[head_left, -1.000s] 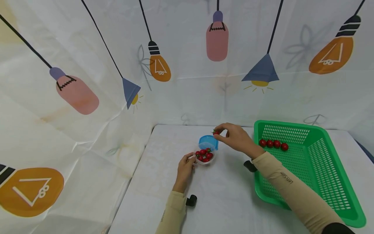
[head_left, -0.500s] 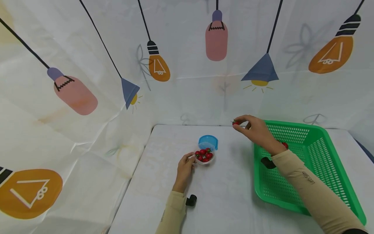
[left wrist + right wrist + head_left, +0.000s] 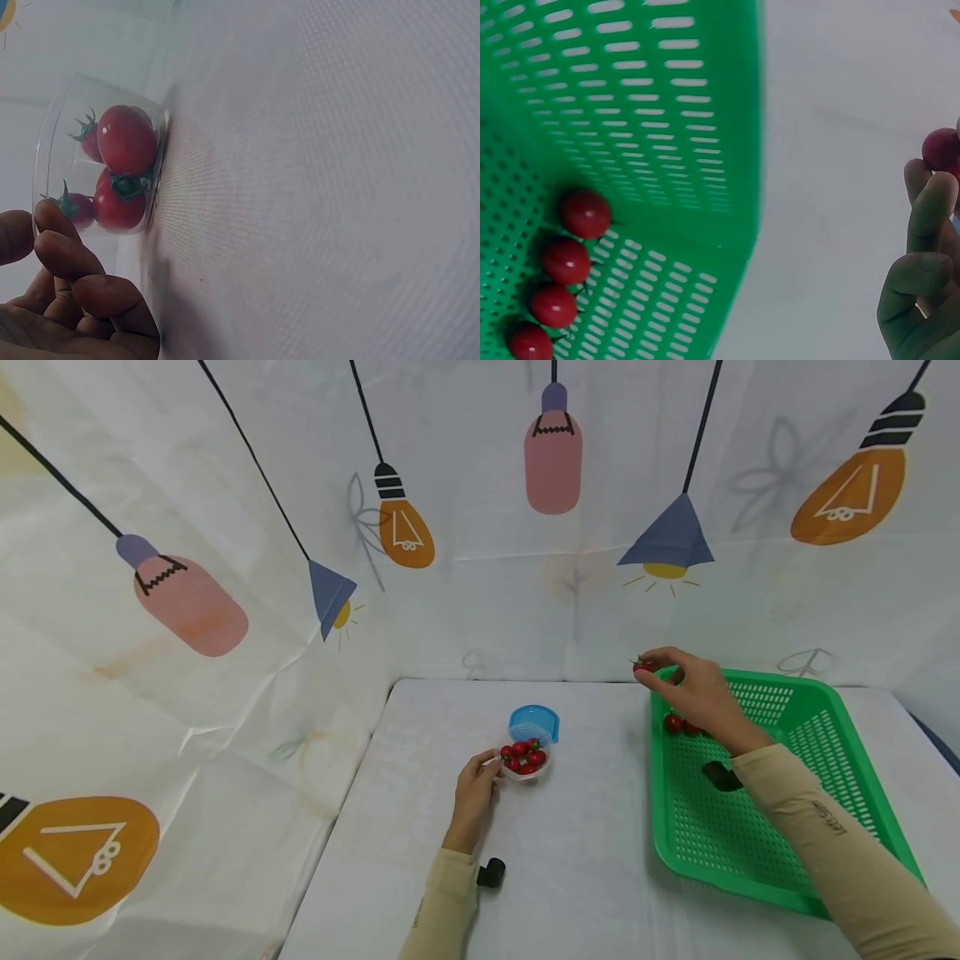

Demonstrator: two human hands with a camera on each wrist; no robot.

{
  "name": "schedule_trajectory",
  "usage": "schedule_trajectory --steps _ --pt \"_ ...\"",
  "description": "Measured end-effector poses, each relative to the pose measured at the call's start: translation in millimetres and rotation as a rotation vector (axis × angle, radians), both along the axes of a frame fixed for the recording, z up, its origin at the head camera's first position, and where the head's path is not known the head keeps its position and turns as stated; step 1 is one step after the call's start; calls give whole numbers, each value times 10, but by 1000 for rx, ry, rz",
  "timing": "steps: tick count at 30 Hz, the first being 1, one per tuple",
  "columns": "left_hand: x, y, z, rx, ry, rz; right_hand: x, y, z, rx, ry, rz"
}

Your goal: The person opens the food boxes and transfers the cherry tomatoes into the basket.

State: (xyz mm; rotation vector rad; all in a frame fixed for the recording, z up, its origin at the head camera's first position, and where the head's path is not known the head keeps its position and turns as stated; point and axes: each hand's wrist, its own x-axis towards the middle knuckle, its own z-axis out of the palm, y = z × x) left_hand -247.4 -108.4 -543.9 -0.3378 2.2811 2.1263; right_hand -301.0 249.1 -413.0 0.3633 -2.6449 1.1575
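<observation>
Between thumb and fingers, my right hand (image 3: 693, 692) pinches a cherry tomato (image 3: 641, 667) with a green stem, held above the far left corner of the green basket (image 3: 663, 827). My left hand (image 3: 474, 789) grips the near left rim of a small clear plastic cup (image 3: 64, 105). Inside the cup lie several cherry tomatoes (image 3: 126, 142), some with green stems. Behind it, a blue lid (image 3: 534, 720) lies at the cup's far side; whether it is attached, I cannot tell. In the right wrist view, several more tomatoes (image 3: 564, 261) sit in a row along the basket's wall.
A white-covered table (image 3: 570, 860) carries the cup and the basket, with the basket on the right side. A white printed sheet (image 3: 480, 610) hangs behind and to the left. Each wrist wears a small black camera (image 3: 492, 873).
My right hand has moved right, from above the blue lid to the basket's far left corner, carrying the tomato. My left hand and the cup have stayed put.
</observation>
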Motion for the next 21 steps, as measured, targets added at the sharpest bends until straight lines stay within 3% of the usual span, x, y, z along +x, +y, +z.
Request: schedule_trajectory --steps 7,14,21 --pt "-11 -6 -14 8 -20 2 -9 170 -99 17 -11 -24" --pt "-3 -6 -10 1 -27 -11 85 433 -129 41 -35 -53" --pt "-13 -5 -6 -4 -28 -5 113 796 -270 122 -71 -111"
